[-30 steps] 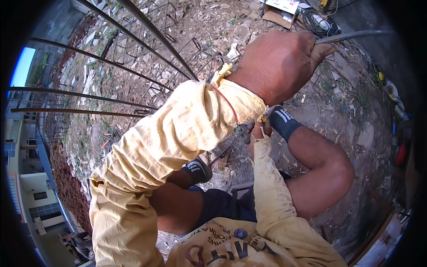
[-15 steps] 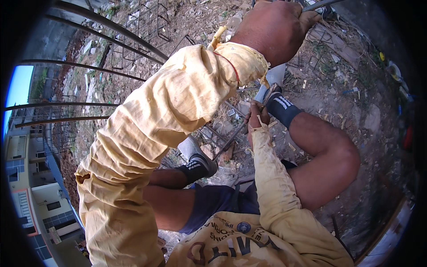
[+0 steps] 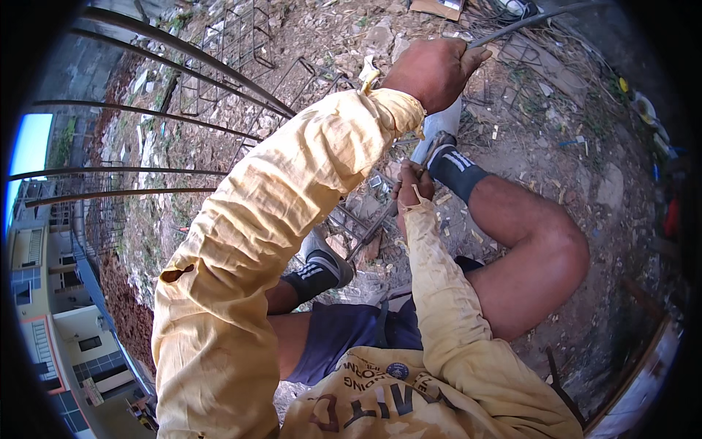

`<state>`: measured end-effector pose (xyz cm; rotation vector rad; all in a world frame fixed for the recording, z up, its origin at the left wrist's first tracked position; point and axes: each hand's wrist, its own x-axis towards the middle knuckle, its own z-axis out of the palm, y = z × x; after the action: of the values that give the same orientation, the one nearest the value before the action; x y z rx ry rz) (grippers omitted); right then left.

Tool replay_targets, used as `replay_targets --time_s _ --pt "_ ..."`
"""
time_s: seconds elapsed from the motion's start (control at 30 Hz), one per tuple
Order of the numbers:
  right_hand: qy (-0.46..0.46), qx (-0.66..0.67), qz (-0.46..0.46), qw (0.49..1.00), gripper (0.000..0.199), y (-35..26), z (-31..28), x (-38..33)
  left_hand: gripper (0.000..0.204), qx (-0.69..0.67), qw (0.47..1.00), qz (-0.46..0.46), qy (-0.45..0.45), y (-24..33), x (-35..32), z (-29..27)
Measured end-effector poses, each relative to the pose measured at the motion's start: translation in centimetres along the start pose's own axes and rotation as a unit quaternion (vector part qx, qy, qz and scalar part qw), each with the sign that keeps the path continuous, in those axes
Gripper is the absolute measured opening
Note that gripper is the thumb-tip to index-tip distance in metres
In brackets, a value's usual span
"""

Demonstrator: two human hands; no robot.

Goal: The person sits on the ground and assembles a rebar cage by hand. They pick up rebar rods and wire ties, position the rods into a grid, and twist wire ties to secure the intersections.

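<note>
My left hand (image 3: 433,74), at the end of a long yellow sleeve, is closed round a dark grey rod (image 3: 526,28) that runs off toward the upper right. Below it, my right hand (image 3: 414,184) is closed, its fingers wrapped at the near end of a pale blue-grey long piece (image 3: 442,121). That piece widens away from the hand and passes under my left wrist; its kind is not clear. My right foot in a dark striped sock (image 3: 457,170) is against or beside it. A metal bar frame (image 3: 362,230) lies between my feet.
Several long reinforcing bars (image 3: 146,107) stick in from the left. Wire-like bar frames (image 3: 234,58) lie on rubble ground behind them. A piece of cardboard (image 3: 437,7) and coiled cable (image 3: 516,9) are at the far edge. A building (image 3: 80,329) stands at left.
My left hand has come nearer and slightly left, drawing in along with its sleeve, still on the rod. My right hand has shifted slightly left.
</note>
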<state>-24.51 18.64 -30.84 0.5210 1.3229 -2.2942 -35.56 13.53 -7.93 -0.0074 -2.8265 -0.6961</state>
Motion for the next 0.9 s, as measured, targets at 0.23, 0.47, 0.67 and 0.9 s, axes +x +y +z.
replay_targets --time_s 0.23,0.47,0.67,0.9 --pt "0.002 -0.009 0.005 1.000 0.018 0.3 0.2 -0.2 0.056 -0.010 0.999 0.022 0.035 -1.2 0.9 2.0" --pt "0.012 -0.009 -0.002 1.000 0.021 0.8 0.4 -0.3 0.056 -0.037 0.999 0.027 0.028 -1.1 -0.7 2.5" --pt "0.000 -0.015 -0.034 0.999 0.031 3.1 -0.9 1.6 0.057 -0.127 0.992 0.006 0.005 -1.6 -0.8 2.2" --pt "0.008 -0.043 -0.008 0.999 0.031 2.2 -0.2 0.5 0.066 -0.111 0.994 0.021 -0.004 -4.2 0.7 0.3"
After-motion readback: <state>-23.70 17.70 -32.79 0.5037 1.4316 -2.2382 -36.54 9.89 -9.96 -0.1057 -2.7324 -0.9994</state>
